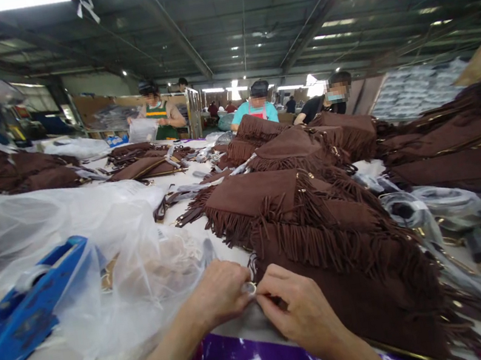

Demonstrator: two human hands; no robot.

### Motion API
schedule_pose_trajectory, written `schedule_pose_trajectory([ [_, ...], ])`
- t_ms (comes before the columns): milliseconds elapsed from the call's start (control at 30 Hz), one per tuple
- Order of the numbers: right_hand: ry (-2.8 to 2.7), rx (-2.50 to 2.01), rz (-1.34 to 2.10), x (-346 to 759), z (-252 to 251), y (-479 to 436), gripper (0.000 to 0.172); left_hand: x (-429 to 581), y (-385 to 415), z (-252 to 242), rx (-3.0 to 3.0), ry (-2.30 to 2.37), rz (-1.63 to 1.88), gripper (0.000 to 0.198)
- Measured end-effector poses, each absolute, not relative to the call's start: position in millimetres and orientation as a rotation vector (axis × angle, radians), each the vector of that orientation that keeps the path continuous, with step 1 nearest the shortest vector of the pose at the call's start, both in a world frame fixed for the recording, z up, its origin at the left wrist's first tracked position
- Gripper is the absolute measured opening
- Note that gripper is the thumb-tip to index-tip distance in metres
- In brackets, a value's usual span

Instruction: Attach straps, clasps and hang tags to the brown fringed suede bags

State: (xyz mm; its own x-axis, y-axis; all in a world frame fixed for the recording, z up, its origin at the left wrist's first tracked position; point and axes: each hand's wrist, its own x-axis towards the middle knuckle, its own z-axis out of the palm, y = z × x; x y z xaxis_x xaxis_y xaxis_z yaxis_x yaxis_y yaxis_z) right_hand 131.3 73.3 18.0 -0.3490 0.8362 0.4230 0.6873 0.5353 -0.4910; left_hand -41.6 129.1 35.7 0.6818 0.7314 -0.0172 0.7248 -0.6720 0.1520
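Note:
My left hand (223, 291) is closed in a pinch, with a small pale, shiny ring-shaped piece (250, 288) at its fingertips. From the other side, my right hand (296, 301) is also pinched, its thumb and forefinger meeting the edge of that piece. What the piece belongs to is hidden by the fingers. Just beyond and to the right of both hands lies a dark brown fringed bag (345, 285), with a gold zip along its near edge. Below my wrists, a glossy purple plastic sheet (252, 359) covers the table's front edge.
A blue tape dispenser (32, 310) and crumpled clear plastic bags (92, 229) lie on the left. More brown fringed bags (261, 195) are heaped ahead. Wrapped straps with gold hardware (452, 206) lie at right. Several people, one in a turquoise top (273, 112), are across the table.

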Motion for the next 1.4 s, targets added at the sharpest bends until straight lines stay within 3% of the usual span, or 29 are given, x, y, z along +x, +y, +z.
schedule_pose_trajectory([
  [100,-2.119,-1.138,0.586,136.3,14.7,67.7,0.017,-44.3,129.0,36.9,2.779,1.155,0.151,0.016],
  [267,-2.355,-1.328,0.323,148.7,-6.1,69.4,0.016,-40.1,128.7,41.3,2.825,1.154,-0.008,0.026],
  [367,-2.314,-1.326,0.354,151.7,-7.1,74.0,0.017,-36.9,131.5,41.4,2.796,1.195,-0.081,0.035],
  [567,-2.139,-1.397,0.466,153.4,-3.6,82.1,0.017,-35.9,139.1,38.2,2.724,1.183,-0.011,0.027],
  [1400,-1.985,-1.731,0.491,134.7,10.3,97.9,0.015,-32.6,134.6,43.1,2.764,1.268,0.005,0.029],
])
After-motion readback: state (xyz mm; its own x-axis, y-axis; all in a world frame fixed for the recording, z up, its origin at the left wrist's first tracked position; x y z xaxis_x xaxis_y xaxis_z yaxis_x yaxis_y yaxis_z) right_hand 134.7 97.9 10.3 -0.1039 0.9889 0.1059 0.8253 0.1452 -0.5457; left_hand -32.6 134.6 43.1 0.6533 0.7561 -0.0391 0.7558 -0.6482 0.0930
